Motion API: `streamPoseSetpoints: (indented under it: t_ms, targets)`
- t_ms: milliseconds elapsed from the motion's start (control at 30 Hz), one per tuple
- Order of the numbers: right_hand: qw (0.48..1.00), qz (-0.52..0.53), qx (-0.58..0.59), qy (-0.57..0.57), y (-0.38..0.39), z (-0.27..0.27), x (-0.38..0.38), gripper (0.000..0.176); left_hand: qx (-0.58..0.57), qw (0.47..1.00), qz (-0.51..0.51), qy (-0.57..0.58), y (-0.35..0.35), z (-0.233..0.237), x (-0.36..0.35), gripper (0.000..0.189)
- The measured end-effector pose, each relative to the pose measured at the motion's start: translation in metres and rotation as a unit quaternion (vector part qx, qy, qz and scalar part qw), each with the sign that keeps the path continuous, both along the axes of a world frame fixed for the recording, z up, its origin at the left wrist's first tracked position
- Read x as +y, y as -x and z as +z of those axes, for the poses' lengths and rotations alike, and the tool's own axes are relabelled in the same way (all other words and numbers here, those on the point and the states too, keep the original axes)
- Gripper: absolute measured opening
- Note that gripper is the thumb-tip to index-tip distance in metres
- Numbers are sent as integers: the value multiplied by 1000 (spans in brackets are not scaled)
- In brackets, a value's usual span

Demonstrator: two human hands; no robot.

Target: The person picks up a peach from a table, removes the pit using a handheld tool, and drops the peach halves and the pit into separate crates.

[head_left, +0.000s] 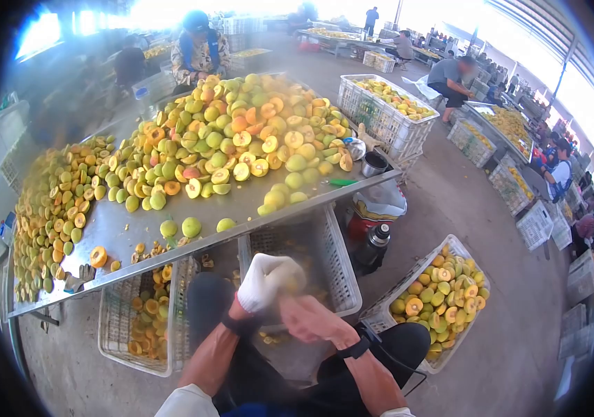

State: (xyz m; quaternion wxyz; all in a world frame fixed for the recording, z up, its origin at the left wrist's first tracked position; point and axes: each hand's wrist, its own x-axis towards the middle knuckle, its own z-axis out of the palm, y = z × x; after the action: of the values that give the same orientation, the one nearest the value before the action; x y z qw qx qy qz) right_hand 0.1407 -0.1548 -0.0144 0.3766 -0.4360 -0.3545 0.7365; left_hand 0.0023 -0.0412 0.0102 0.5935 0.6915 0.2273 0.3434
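Observation:
My left hand, in a white glove, is closed in front of me around a blurred yellowish stone fruit. Just below and to its right is my bare right hand, with curled fingers; whatever it grips is hidden or smeared by motion. Both hands are above my lap, in front of a pale plastic crate with a few yellowish bits inside. Beyond them, a metal table carries a large heap of whole and halved yellow-green stone fruit.
A crate of cut fruit stands at left, partly under the table; another fruit-filled crate is at right. A dark thermos, a metal cup and a green-handled tool are near the table's right end. A co-worker is across the table.

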Motion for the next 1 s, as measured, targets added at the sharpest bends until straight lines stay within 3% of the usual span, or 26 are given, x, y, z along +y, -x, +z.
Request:
streamPoseSetpoints:
  t_ms: [133, 200, 267, 333, 467, 533, 600, 667, 767, 800, 933, 1000]
  targets:
    - [997, -59, 33, -31, 11, -27, 9, 46, -91, 986, 57, 124, -13, -28, 8, 49]
    - [980, -110, -78, -149, 22, -40, 16, 44, -120, 965, 94, 213, -14, -26, 10, 54]
    - [963, -173, -125, -163, 25, -22, 17, 38, -201, 922, 171, 283, -25, -19, 8, 53]
    - [926, -223, -213, -215, 28, -3, 16, 35, -213, 914, 238, 250, -18, -14, 12, 52]
    - [824, -166, -494, -222, 15, -8, 13, 32, -102, 933, 346, -5, 35, 18, 14, 48]
    - [785, -188, -547, -222, 17, -10, 12, 37, -79, 913, 394, -73, 65, 47, 5, 46]
    - [790, -186, -541, -222, 15, -14, 11, 38, -57, 894, 431, -109, 103, 51, -1, 46]
    - [796, -166, -540, -217, 10, -21, 9, 41, 72, 857, 480, -175, 155, 32, 3, 44]
    - [765, -94, -602, -208, 0, -33, 6, 45, 323, 781, 507, -169, 220, -3, 8, 36]
    - [779, -125, -596, -150, 2, -39, 8, 49, 436, 722, 501, -194, 236, -18, 11, 33]
    - [822, -34, -553, -127, 4, -63, 5, 53, 414, 700, 510, -279, 286, -69, 36, 39]
    - [836, -38, -536, -107, 9, -55, 2, 52, 424, 713, 517, -212, 282, -65, 53, 40]
